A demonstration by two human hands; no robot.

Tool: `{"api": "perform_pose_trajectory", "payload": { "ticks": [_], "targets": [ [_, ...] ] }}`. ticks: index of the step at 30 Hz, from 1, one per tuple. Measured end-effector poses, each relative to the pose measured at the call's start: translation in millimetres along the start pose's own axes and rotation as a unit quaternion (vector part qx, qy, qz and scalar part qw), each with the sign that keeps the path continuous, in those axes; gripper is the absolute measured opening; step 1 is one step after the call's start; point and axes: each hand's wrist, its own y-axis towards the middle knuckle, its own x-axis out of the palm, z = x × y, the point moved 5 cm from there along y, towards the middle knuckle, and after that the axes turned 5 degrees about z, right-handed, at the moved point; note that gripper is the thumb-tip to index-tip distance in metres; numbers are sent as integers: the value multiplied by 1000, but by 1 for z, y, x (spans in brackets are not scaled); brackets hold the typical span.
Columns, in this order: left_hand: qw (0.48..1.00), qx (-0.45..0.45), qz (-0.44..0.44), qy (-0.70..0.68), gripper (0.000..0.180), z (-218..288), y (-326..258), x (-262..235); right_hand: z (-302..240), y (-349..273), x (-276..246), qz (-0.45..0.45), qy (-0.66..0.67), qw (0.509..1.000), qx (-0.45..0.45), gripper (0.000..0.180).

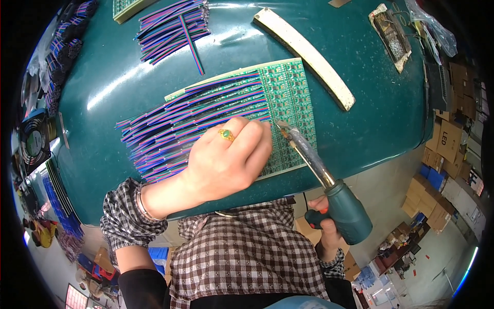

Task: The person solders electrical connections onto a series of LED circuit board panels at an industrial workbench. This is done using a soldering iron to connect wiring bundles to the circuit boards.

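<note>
A green circuit board panel point(290, 95) lies on the table, with rows of striped flat ribbon wires point(221, 98) running leftward from its middle. My left hand point(229, 154), wearing a ring, rests over the wires. Its fingers are pinched together around a ribbon wire at the board, though the fingertips are mostly hidden. A soldering gun point(350, 211) with a dark green body and red trigger is gripped in my right hand point(329, 234). Its metal barrel slants up and left, and the soldering tip point(280, 124) is at the board, close beside my left fingertips. I cannot tell if the tip touches a joint.
A loose pile of ribbon wires point(170, 28) lies at the far left. Beyond the board is a curved pale strip point(303, 56). A small worn tray point(391, 38) sits at the far right. A fan point(35, 139) stands past the left edge; cardboard boxes point(445, 141) are stacked beyond the right.
</note>
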Motion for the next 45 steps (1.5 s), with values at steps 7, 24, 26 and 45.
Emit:
{"api": "perform_pose_trajectory", "payload": {
  "ticks": [7, 24, 26, 45],
  "targets": [
    [997, -38, -61, -17, 34, 3, 2, -2, 3, 0, 0, 16, 31, 999, -7, 78],
    [997, -34, -62, -19, 34, 4, 1, 2, 4, 1, 3, 34, 44, 998, 8, 78],
    [997, -35, -66, -19, 34, 5, 1, 2, 6, 0, 0, 37, 55, 998, 4, 78],
    [997, -32, -74, -15, 34, 5, -1, 3, 13, -3, 0, 22, 40, 999, 16, 79]
  ]
}}
